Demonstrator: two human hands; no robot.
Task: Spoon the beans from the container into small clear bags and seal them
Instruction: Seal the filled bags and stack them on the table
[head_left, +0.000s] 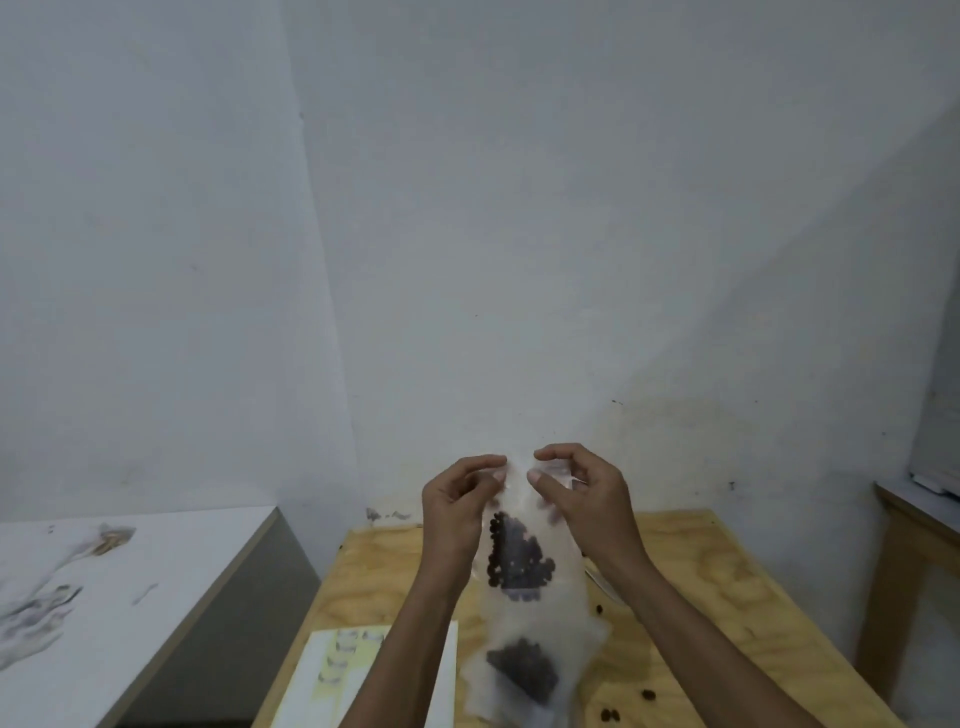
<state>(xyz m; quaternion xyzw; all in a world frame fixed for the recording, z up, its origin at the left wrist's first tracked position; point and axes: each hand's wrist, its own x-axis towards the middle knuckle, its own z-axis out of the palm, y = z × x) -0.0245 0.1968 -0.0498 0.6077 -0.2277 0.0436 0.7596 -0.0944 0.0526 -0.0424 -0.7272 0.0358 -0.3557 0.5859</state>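
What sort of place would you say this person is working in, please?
Probably a plain workroom or makeshift packing spot: a bare plywood table against scuffed painted walls, a stained white counter alongside, and loose beans scattered on the wood.

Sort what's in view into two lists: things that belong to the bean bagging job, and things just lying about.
Part of the job:
- held bag with beans, top pinched by left hand and right hand
- second bag with beans on the wooden table
- spilled beans

Lying about:
- white and yellow sheet
- white side table with crumpled plastic
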